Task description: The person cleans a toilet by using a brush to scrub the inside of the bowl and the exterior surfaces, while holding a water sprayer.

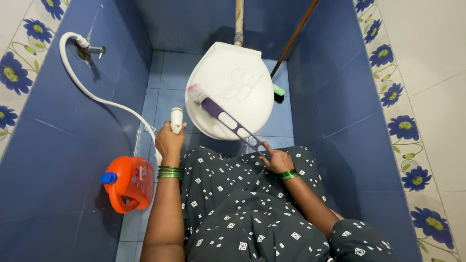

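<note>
My right hand (276, 160) grips the end of a purple long-handled brush (232, 123). Its bristle head (195, 92) rests on the left side of the closed white toilet lid (238, 90), slightly blurred. My left hand (170, 140) holds a white hand-spray nozzle (176, 118) pointed up, just left of the toilet. A white hose (92, 94) runs from the nozzle up to a wall tap (90, 49). Green bangles sit on both wrists.
An orange detergent jug (128, 183) with a blue cap lies on the floor at the left. A long stick with a green brush head (278, 90) leans in the right corner. Blue tiled walls (340, 97) close in on both sides; a pipe (239, 22) rises behind the toilet.
</note>
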